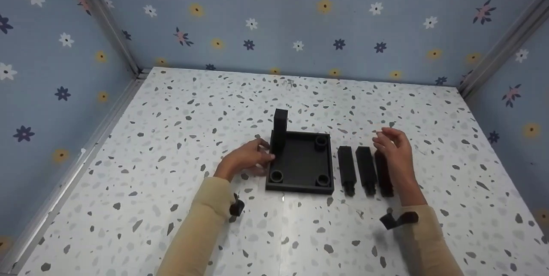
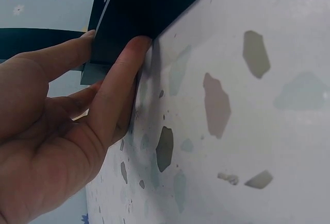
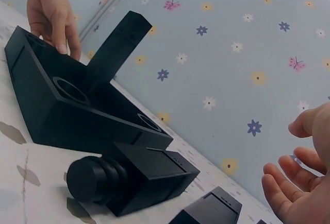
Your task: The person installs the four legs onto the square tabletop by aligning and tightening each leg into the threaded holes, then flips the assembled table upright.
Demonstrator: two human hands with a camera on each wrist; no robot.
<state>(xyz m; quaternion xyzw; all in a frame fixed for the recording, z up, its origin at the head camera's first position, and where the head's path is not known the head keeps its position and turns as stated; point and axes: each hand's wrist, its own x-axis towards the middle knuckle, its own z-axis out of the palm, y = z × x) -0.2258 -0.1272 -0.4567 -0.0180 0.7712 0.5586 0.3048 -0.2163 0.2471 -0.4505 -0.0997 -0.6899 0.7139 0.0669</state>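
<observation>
A black square tabletop-like base (image 1: 302,160) with raised edges lies underside up, with round sockets showing in three corners. One black square leg (image 1: 280,123) stands upright in its far left corner. My left hand (image 1: 246,158) holds the base's left edge, the thumb at the rim and fingers against the outer wall (image 2: 139,18). Right of the base lie three loose black legs, the nearest leg (image 1: 346,168), a middle leg (image 1: 365,168) and a far-right leg (image 1: 383,177), threaded ends toward me. My right hand (image 1: 396,153) hovers over the far-right leg, partly hiding it, fingers loosely bent around nothing.
The white speckled tabletop (image 1: 206,108) spreads around the parts. Blue flower-patterned walls (image 1: 274,18) enclose the back and both sides, with metal frame strips (image 1: 105,18) at the corners. Dark straps with small mounts (image 1: 236,206) sit on both sleeves.
</observation>
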